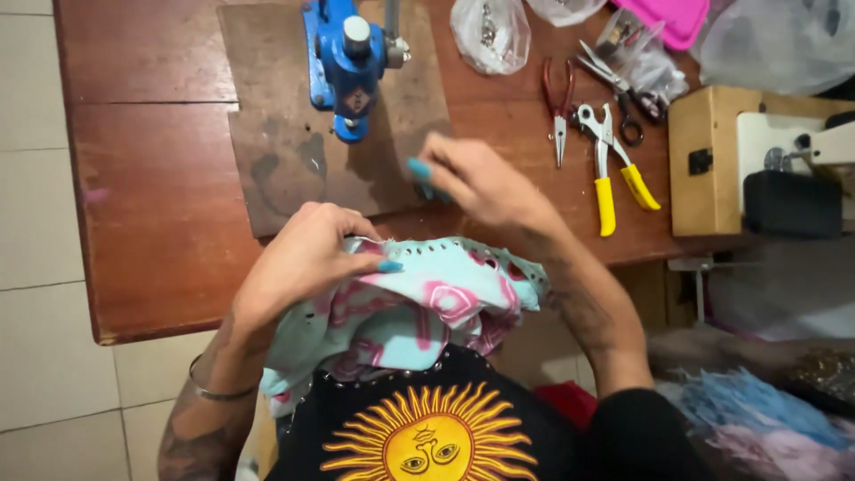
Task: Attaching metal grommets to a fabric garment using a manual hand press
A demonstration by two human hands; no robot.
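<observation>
My left hand (303, 263) grips a bunched piece of light blue and pink patterned fabric (427, 307) at the near edge of the wooden table (151, 196). A row of small punched holes runs along the fabric's upper edge. My right hand (481, 183) hovers just above the fabric with its fingertips pinched together near the brown baseboard (276, 151); whatever it pinches is too small to see. A blue hand press (349, 62) stands on that board, beyond both hands.
Red-handled pliers (558, 107), yellow-handled pliers (614, 169) and scissors (623, 98) lie on the table's right part. Clear plastic bags (490, 31) and a pink tray (672, 18) sit at the far edge. A sewing machine (766, 160) stands at right. Tiled floor lies at left.
</observation>
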